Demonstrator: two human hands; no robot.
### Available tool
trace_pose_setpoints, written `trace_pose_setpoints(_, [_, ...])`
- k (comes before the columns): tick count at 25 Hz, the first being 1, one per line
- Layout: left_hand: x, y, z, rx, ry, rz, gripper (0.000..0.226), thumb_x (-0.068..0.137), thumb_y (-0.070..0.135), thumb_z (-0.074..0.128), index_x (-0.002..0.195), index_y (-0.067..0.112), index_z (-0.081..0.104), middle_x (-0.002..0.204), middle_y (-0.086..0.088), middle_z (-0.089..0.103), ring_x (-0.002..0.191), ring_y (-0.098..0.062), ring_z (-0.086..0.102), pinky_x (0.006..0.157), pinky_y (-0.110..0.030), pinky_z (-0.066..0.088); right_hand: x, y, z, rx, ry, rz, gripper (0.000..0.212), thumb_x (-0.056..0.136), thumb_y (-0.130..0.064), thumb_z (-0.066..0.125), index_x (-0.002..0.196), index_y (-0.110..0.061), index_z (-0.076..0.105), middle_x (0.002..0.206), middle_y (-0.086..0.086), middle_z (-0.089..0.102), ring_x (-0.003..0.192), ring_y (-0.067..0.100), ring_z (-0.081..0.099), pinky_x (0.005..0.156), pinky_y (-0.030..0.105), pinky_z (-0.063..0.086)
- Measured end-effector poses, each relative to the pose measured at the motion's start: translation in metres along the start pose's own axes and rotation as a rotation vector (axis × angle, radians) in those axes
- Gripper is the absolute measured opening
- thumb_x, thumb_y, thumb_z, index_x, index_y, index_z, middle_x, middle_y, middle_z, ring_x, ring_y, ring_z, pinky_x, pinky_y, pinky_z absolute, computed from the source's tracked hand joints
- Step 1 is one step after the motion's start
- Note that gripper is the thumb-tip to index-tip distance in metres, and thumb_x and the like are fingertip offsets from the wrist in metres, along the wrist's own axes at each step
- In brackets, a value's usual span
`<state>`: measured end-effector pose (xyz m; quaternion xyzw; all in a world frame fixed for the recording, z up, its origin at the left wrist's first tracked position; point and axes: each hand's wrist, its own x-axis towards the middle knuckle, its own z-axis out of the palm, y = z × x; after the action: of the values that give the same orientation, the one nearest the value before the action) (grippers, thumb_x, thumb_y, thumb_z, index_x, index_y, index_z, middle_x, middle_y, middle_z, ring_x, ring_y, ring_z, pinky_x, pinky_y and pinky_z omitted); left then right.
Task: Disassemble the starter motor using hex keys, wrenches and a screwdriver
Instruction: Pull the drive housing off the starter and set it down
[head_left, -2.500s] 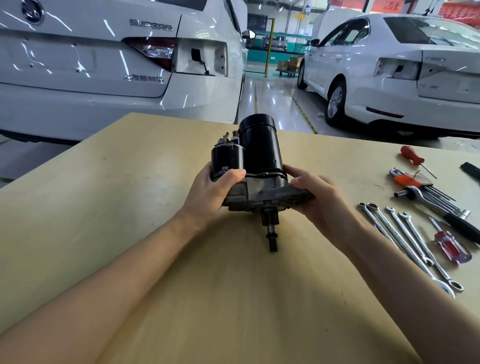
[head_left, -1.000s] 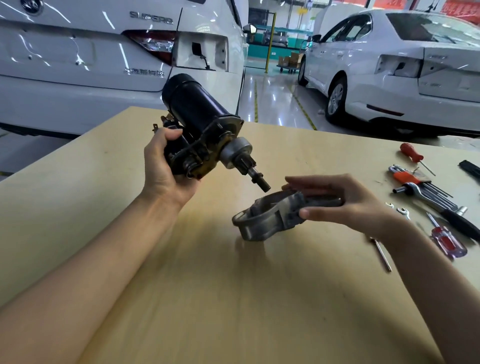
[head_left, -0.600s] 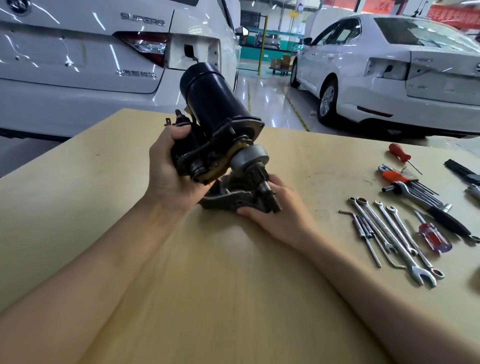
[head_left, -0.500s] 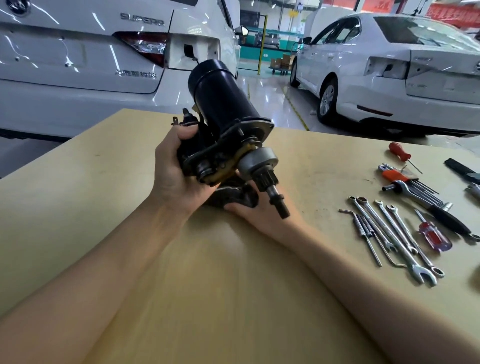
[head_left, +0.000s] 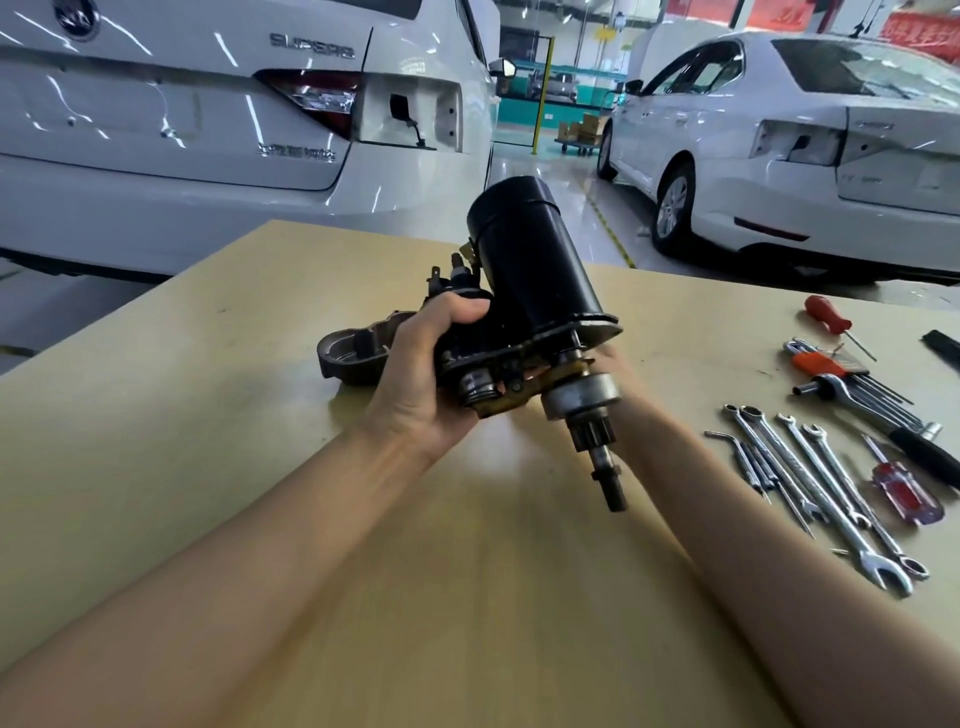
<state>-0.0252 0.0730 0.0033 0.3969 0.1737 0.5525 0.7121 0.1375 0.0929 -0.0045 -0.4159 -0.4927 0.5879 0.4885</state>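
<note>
1. Two white cars: we list one (head_left: 208, 130) at far left and a second (head_left: 805, 145) at far right, both beyond the table, rear ends toward us.

2. Table (head_left: 156, 467): a tan wooden top that fills the near half of the view.

3. Starter motor (head_left: 535, 291): we find it held above the table at centre, tilted, black cylinder pointing up and away, pinion shaft (head_left: 605, 462) pointing down and toward us. Its nose is bare, with the gear and a brass-coloured lever exposed.

4. Left hand (head_left: 421, 389): fingers and thumb curled round the small solenoid side of the motor, gripping it firmly.

5. Right hand (head_left: 615, 364): almost wholly hidden behind the motor's flange and drive gear. We see only a sliver of it; we cannot tell whether it grips anything or how its fingers lie.

6. Nose housing (head_left: 353, 353): a grey cast piece, lying on the table just left of the left hand, apart from the motor.

7. Wrenches (head_left: 821, 483): a fanned row of chrome spanners on the table at right.

8. Ratchet handle (head_left: 883, 421): black grip, beside an orange-holdered hex key set (head_left: 826, 366).

9. Screwdrivers: a dark red clear-handled one (head_left: 906, 493) near right; a red-handled one (head_left: 828, 314) farther off.
</note>
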Motion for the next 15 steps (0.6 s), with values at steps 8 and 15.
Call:
trace_pose_setpoints(8, [-0.005, -0.002, 0.003, 0.172, -0.050, -0.215, 0.010, 0.070, 0.022, 0.059, 0.066, 0.015, 0.052, 0.067, -0.002, 0.049, 0.060, -0.019, 0.051, 0.056, -0.027, 0.044, -0.020, -0.023, -0.007, -0.056, -0.011, -0.059, 0.053, 0.078, -0.062, 0.060, 0.101, -0.016, 0.073, 0.095, 0.009, 0.073, 0.086, 0.023, 0.071, 0.065, 0.028, 0.055])
trace_pose_setpoints(15, [-0.014, 0.003, 0.023, 0.334, -0.144, -0.108, 0.011, 0.066, 0.017, 0.060, 0.056, 0.022, 0.063, 0.059, 0.004, 0.056, 0.057, -0.011, 0.058, 0.054, -0.022, 0.049, -0.042, -0.037, -0.001, -0.067, 0.126, -0.221, 0.058, 0.061, -0.066, 0.069, 0.088, -0.015, 0.075, 0.096, 0.013, 0.072, 0.088, 0.030, 0.069, 0.085, 0.049, 0.055])
